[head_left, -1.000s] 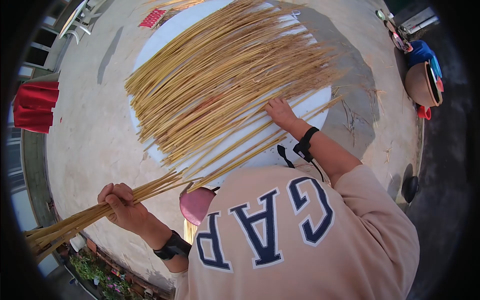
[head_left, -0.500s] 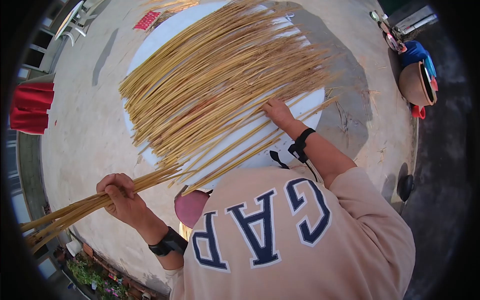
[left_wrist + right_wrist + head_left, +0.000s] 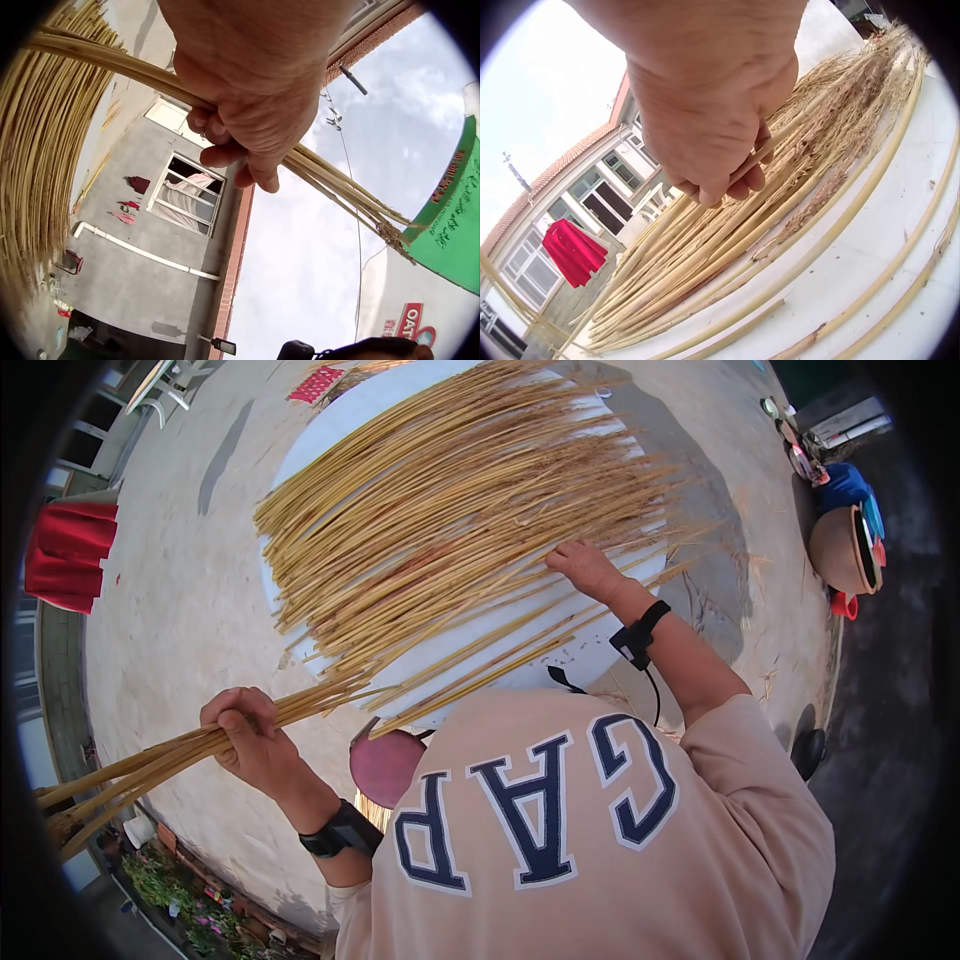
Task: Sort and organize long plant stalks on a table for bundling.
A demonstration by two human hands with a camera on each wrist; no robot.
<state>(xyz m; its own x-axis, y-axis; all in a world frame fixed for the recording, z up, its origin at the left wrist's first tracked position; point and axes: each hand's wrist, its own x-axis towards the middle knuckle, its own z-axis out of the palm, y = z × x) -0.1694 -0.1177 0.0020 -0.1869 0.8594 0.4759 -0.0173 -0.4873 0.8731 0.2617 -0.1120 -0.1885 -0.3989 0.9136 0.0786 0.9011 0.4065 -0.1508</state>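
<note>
We looked over the open-air courtyard [image 3: 165, 660] of a home under a cloudy sky [image 3: 405, 90], where a tiled roof [image 3: 562, 176], a curtained house window [image 3: 184, 199], a red garment [image 3: 574, 251] hung outdoors, flowering plants [image 3: 155, 880] and a white chair [image 3: 654, 204] marked the domestic setting.

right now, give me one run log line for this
left hand: grips stalk bundle | right hand: pinches a stalk | table: other stalks spread across it

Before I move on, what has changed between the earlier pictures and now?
The right hand has shifted rightward, towards the feathery seed heads. The left hand has moved slightly forward with its bundled stalks. No grip was visibly taken or released; the spread stalks and round white table look unchanged.
</note>
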